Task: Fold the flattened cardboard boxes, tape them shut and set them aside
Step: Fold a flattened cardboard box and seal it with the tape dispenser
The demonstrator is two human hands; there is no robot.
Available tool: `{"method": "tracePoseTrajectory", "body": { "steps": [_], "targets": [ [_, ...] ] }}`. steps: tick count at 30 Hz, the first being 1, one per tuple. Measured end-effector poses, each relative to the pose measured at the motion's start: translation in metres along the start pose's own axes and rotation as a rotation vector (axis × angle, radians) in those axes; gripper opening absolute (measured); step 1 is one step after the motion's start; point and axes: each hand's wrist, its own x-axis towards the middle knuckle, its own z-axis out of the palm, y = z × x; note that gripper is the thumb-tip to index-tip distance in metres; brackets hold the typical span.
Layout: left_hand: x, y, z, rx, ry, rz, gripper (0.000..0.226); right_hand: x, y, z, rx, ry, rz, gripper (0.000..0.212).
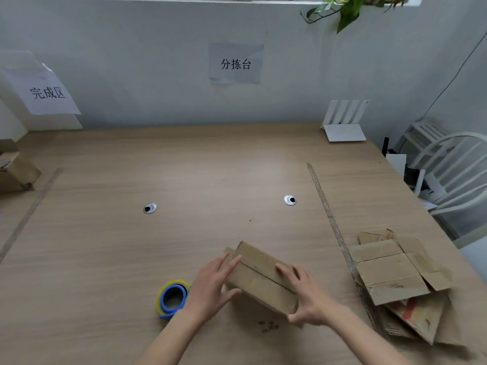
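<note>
At the far left edge of the worktop [105, 246] sits a folded cardboard box [15, 172], partly cut off by the frame, below a paper sign [44, 92] on the wall. A strip of tape [29, 209] runs along the surface near it. Further right, two round cable grommets [150, 208] are set in the wood. Near the front lies a tape roll [172, 297], yellow outside with a blue ring, just beside the left wrist. The left hand [210, 285] rests on the left side of the folded box [263, 277], fingers straight over its top and thumb against the side. The box stands on the worktop at front centre, its top flaps closed along a seam. The right hand [307, 296] grips the right end, fingers on top and thumb curled under the near corner. Right of a second taped line [329, 222], a pile of flattened boxes [395, 280] lies near the worktop's right edge. A white router [344, 126] stands at the back.
</note>
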Motion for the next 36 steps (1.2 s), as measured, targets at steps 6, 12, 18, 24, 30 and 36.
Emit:
{"method": "tracePoseTrajectory", "body": {
  "steps": [6,12,18,24,30,36],
  "targets": [
    [0.036,0.024,0.008,0.165,-0.32,0.088,0.101,0.006,0.034,-0.033,-0.135,-0.121,-0.093,0.119],
    [0.049,0.043,0.023,0.241,-0.261,-0.026,0.092,-0.006,0.03,0.001,0.03,0.411,0.243,0.071],
    [0.038,0.063,0.044,0.055,-0.095,-0.269,0.081,-0.001,0.0,0.031,0.64,0.219,0.009,0.056],
    [0.019,0.054,0.054,-0.268,-0.073,-0.318,0.076,0.012,-0.014,0.036,0.671,0.14,-0.012,0.066],
    [0.012,0.048,0.044,-0.263,-0.064,-0.298,0.072,0.015,-0.02,0.036,0.633,0.152,-0.031,0.067],
    [-0.007,0.005,0.026,-0.064,0.151,-0.368,0.067,0.011,-0.019,0.037,0.614,0.285,-0.001,0.061]
  ]
}}
